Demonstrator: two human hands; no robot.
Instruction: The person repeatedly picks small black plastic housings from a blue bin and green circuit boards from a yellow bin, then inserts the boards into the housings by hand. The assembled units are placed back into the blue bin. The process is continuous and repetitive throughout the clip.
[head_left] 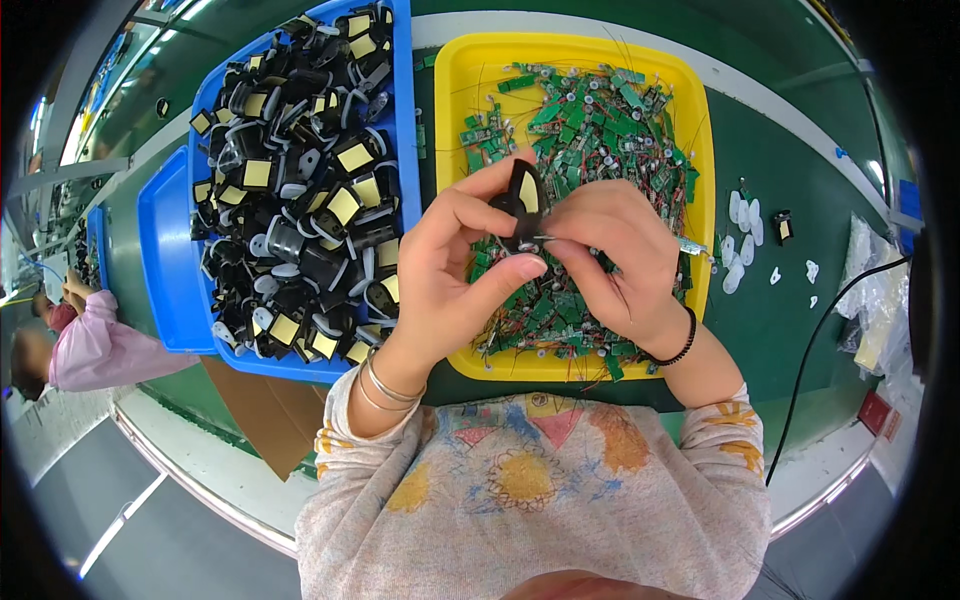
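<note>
Over the yellow tray [448, 130], my left hand [450, 262] grips a small black plastic housing [524, 205] with a cream pad on its face. The housing is tilted up between thumb and fingers. My right hand [622, 250] is closed in a pinch against the housing's lower right side. What its fingertips hold is too small to make out. Beneath both hands, the tray carries a heap of green circuit boards [590, 125] with thin wires. Past the right hand's outer edge a silvery strip [690, 246] shows; whether the hand holds it I cannot tell.
To the left, a blue tray [403, 120] is piled with black housings [300, 210], beside another blue tray [160, 225]. On the right lie white oval pieces [733, 277], one black housing [783, 228], a black cable [815, 345] and clear plastic bags [870, 290]. A person in pink [110, 345] sits far left.
</note>
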